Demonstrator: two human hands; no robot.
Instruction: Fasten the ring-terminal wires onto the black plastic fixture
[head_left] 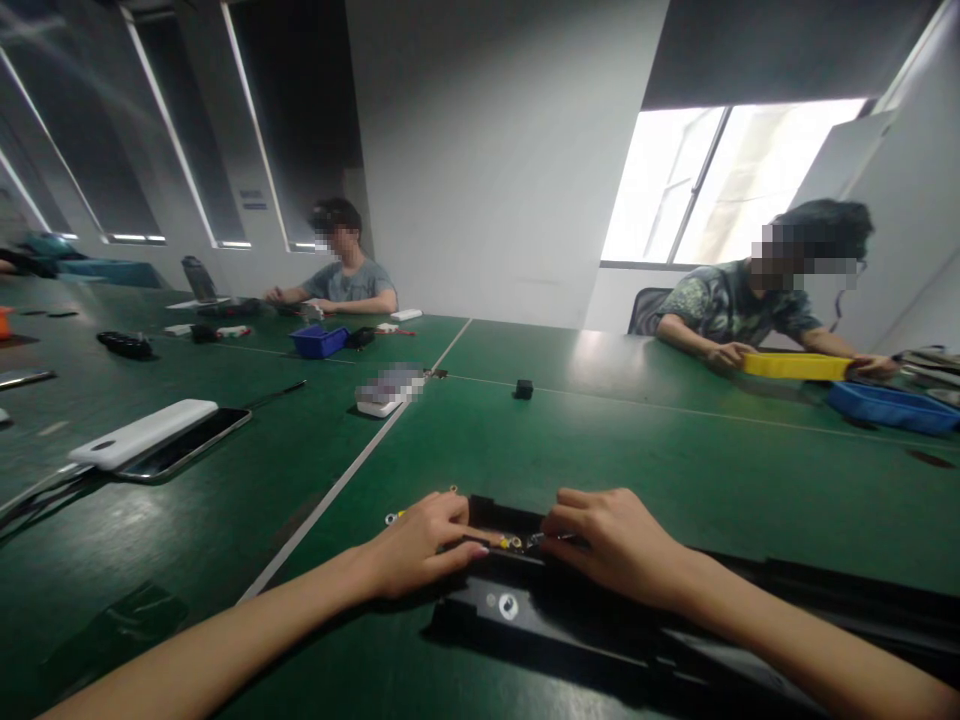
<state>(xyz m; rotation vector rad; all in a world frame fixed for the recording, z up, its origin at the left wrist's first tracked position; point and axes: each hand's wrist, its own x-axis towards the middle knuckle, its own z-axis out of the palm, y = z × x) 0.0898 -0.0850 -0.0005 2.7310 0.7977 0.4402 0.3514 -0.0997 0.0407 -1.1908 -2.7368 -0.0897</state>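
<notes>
A long black device lies on the green table right in front of me. My left hand rests on its left end with the fingers curled and pinched near small yellow and metal parts. My right hand is curled over the same spot from the right, fingertips pressed together on something too small to name. A small metal ring lies just left of my left hand.
A white power bank on a phone lies at the left. A small black cube sits mid-table. One person sits far left by a blue bin; another at right holds a yellow tray beside a blue tray.
</notes>
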